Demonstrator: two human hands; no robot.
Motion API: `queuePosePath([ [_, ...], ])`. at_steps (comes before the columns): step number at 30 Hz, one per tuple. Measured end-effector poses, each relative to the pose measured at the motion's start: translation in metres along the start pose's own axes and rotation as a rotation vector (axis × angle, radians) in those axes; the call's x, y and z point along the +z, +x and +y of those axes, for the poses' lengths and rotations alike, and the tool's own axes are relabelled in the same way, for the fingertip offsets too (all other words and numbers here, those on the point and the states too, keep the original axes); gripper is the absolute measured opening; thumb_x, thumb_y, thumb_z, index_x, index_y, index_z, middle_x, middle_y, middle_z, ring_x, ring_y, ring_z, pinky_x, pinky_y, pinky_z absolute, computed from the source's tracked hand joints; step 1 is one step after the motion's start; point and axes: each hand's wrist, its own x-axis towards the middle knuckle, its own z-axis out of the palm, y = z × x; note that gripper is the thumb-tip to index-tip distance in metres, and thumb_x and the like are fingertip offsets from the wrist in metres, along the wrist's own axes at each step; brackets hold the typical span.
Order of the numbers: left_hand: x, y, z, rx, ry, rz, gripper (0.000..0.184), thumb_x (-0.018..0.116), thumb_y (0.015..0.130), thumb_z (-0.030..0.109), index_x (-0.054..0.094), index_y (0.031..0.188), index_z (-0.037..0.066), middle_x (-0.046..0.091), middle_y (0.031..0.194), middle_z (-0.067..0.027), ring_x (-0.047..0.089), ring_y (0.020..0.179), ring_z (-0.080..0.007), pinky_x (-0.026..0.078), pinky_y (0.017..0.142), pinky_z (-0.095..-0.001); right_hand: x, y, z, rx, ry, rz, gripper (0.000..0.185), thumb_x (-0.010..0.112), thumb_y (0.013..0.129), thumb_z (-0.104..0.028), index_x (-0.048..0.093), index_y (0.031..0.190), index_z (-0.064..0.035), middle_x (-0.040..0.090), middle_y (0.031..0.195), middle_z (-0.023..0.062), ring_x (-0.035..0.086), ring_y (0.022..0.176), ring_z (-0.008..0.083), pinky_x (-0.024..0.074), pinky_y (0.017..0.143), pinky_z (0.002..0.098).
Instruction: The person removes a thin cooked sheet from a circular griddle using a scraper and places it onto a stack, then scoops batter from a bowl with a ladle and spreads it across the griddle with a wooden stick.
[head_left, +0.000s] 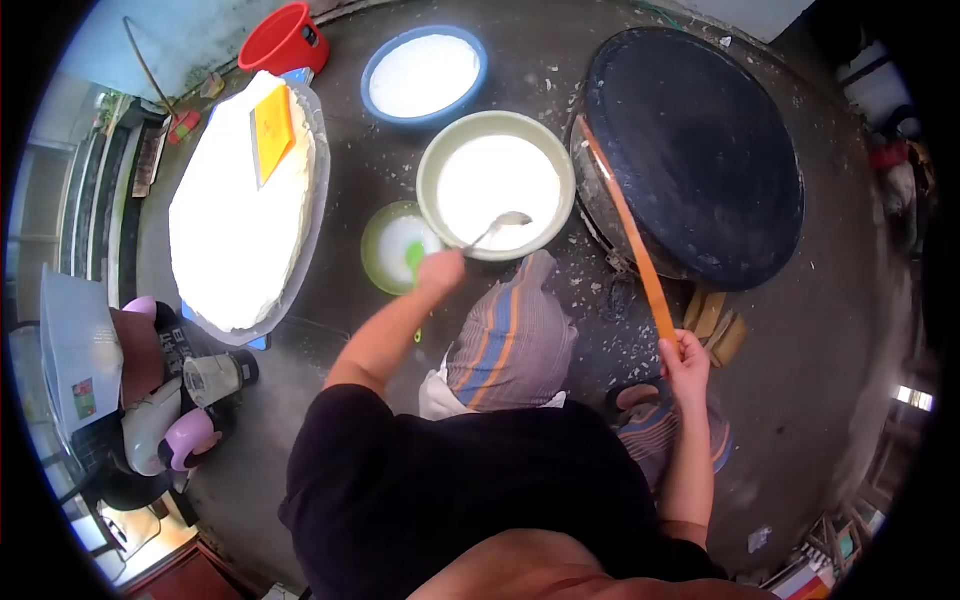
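Note:
My left hand (441, 271) is closed on the handle of a metal ladle (512, 219), whose bowl hangs over the white liquid in a pale green basin (428, 180). Beside that basin is a smaller green bowl (374, 252) with white contents and a bright green utensil (415, 256) in it. My right hand (686, 362) grips the near end of a long wooden stick (640, 250). The stick's far end lies along the left edge of a large round black griddle (700, 150).
On the left, a yellow scraper (272, 130) lies on a pile of white sheets (235, 220). A blue basin (480, 88) with white contents and a red bucket (284, 38) stand at the back. Wooden blocks (727, 338) sit below the griddle.

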Motion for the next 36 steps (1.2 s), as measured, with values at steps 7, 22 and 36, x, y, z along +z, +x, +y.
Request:
queuePosePath([
  [7,0.021,0.031,0.004,-0.072,0.052,0.010,0.026,0.042,0.079,0.016,0.059,0.090,0.000,0.059,0.092,-0.0230,0.057,0.087,-0.0358,0.046,0.075,-0.0438,-0.002,-0.018,-0.001,-0.030,-0.160,-0.009,0.014,0.062,0.078,-0.011,0.057,0.089,-0.0031,0.057,0.066,-0.0010,0.048,0.051,0.0050,0.0376,0.048,0.0188],
  [22,-0.001,0.053,0.029,0.056,-0.111,0.236,0.027,0.043,0.082,0.020,0.060,0.087,0.001,0.059,0.090,-0.0218,0.057,0.083,-0.0366,0.045,0.074,-0.0428,-0.009,-0.026,-0.002,-0.022,-0.016,-0.060,0.015,0.060,0.079,-0.007,0.055,0.092,-0.0007,0.054,0.069,-0.0005,0.048,0.054,0.0054,0.0372,0.048,0.0181],
  [36,0.043,0.048,-0.012,-0.168,-0.524,-0.090,0.024,0.047,0.080,0.019,0.055,0.089,-0.001,0.055,0.066,-0.0173,0.054,0.056,-0.0275,0.044,0.047,-0.0354,-0.014,-0.025,0.006,-0.047,0.007,-0.023,0.016,0.058,0.080,-0.006,0.054,0.094,-0.0013,0.055,0.070,0.0002,0.045,0.045,0.0047,0.0355,0.041,0.0169],
])
